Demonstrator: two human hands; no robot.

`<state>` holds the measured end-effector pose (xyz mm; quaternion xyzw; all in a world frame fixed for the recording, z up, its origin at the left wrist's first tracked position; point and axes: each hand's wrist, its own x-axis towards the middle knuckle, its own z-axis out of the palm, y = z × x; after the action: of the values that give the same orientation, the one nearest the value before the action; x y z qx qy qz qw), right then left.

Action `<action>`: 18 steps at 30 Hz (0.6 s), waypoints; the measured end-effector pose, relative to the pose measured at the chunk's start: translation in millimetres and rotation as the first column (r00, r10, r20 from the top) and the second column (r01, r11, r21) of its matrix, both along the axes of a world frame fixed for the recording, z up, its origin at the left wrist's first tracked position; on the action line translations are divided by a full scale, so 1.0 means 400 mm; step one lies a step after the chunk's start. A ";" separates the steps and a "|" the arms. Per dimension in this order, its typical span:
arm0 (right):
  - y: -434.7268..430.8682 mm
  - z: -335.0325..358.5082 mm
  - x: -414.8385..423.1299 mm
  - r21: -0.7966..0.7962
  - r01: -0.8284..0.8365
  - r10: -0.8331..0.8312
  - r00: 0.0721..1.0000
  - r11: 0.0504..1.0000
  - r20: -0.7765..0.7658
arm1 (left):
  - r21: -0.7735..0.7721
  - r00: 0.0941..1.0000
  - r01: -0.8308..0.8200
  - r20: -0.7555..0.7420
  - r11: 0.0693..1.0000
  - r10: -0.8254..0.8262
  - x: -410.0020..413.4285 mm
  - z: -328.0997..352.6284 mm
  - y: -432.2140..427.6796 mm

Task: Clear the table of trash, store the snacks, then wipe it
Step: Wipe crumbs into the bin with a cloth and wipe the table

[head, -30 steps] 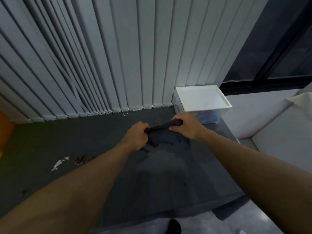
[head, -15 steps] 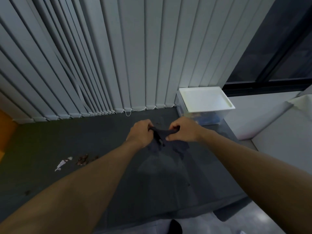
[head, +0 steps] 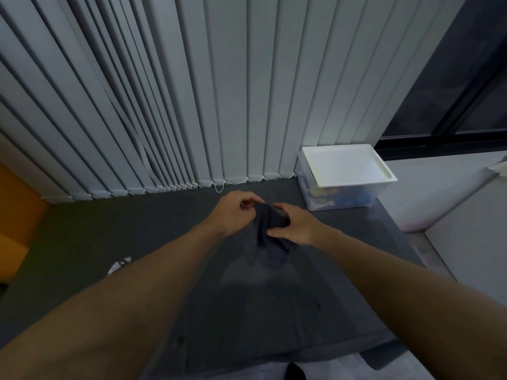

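A dark cloth [head: 270, 226] hangs bunched between my two hands just above the dark grey table [head: 274, 311]. My right hand [head: 295, 224] grips its upper part with fingers and thumb curled round it. My left hand [head: 236, 211] sits just left of the cloth with curled fingers at its top edge; whether they pinch it is unclear. The cloth's lower end drapes down toward the tabletop. A clear storage box with a white lid [head: 344, 171] stands at the table's far right corner, with colourful packets showing through its wall.
Small white paper scraps [head: 118, 266] lie on the table at the left, partly hidden by my left forearm. Grey vertical blinds [head: 192, 91] close off the far edge. A dark window and a white ledge [head: 439, 187] are at the right. An orange surface [head: 13, 220] is far left.
The cloth, stretched as a roll between both hands a second ago, is now gathered into a hanging bunch. My hands have come closer together, the right one taking most of the cloth.
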<state>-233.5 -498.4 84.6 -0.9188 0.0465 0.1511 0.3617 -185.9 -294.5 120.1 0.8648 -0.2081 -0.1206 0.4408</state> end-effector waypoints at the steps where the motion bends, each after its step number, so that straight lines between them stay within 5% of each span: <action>1: 0.002 -0.002 0.000 0.022 0.030 -0.030 1.000 0.999 -0.003 | -0.014 0.998 -0.049 -0.028 0.999 0.048 0.001 -0.004 0.003; 7: 0.006 0.017 0.008 0.145 0.072 -0.078 0.996 0.987 0.037 | -0.208 0.854 -0.236 -0.510 0.949 0.100 -0.013 -0.003 0.000; 12: 0.003 0.036 0.005 0.199 0.096 -0.104 0.994 0.975 0.031 | -0.267 0.718 -0.286 -0.696 0.920 0.021 -0.013 0.018 -0.009; 15: -0.006 0.031 0.001 0.148 0.081 -0.092 0.994 0.986 0.067 | -0.235 0.792 -0.246 -0.608 0.941 0.055 -0.009 0.010 -0.007; 18: -0.023 0.030 -0.003 0.020 0.010 -0.013 0.987 1.000 0.161 | -0.013 0.962 -0.034 -0.272 0.999 0.029 -0.005 -0.012 0.009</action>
<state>-234.7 -507.5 96.4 -0.9242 0.0209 0.0749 0.3739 -188.0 -291.0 115.3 0.8395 -0.1329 -0.2293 0.4745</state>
